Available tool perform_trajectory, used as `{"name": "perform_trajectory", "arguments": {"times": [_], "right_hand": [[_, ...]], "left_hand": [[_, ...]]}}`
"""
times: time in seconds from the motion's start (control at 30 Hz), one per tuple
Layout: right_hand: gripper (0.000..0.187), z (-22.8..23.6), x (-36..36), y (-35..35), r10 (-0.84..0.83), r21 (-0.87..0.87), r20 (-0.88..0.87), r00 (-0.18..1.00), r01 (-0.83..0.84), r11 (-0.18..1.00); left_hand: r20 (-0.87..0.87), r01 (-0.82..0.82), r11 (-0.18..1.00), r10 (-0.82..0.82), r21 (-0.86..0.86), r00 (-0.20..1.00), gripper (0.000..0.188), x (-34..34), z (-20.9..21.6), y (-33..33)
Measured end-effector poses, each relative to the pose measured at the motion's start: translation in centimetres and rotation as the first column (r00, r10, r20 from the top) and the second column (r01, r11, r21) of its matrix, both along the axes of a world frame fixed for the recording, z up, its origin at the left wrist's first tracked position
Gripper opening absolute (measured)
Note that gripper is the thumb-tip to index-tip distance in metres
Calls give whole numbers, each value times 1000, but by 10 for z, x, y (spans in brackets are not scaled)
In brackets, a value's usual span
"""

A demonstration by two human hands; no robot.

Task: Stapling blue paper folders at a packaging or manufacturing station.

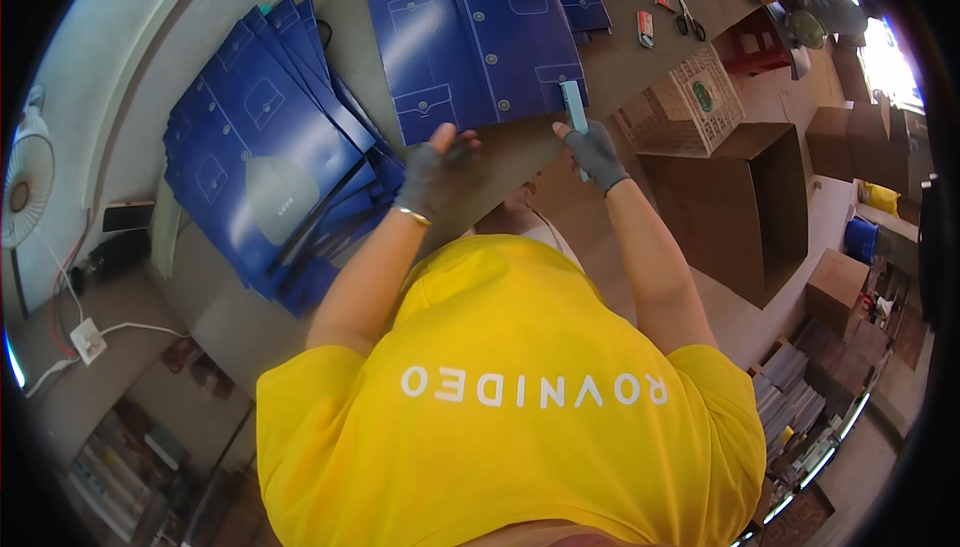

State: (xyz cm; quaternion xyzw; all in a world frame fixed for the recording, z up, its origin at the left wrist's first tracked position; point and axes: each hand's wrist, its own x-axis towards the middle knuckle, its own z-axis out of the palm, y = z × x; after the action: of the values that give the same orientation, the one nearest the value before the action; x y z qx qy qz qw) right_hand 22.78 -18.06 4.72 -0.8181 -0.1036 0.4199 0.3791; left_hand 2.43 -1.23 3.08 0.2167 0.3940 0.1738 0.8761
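A large blue cardboard sheet (430, 57), printed with white outlines of pockets and buttons, lies at the near edge of the table. My left hand (432, 172), in a grey fingerless glove, is just below its near left corner. The thumb and fingers are apart, and I see nothing held in them. In my right hand (597, 155), gloved the same way, is a slim light-blue stapler (573, 107). Its upper end overlaps the near right corner of the sheet. To the left lies a fanned stack of similar blue sheets (250, 137).
Scissors (687, 19) and a small red-and-white box (645, 29) lie on the table at the far right. An open brown carton (720, 207) stands to my right, with a patterned box (690, 97) behind it. A fan (25, 182) is at the left edge.
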Motion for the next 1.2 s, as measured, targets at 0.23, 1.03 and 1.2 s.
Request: {"name": "perform_trajectory", "arguments": {"times": [0.23,1.03,1.2], "right_hand": [[45,5,-44,-19,279,244,-285,917,-212,946],[31,30,-53,-29,36,472,-388,921,165,866],[43,33,-60,-43,399,259,-148,905,-354,899]], "left_hand": [[17,20,995,-19,-102,1000,27,69,10,-14],[-97,444,890,-453,-106,886,35,-11,-16,-25],[-135,422,904,-427,-66,894,22,-4,5,-20]]}}
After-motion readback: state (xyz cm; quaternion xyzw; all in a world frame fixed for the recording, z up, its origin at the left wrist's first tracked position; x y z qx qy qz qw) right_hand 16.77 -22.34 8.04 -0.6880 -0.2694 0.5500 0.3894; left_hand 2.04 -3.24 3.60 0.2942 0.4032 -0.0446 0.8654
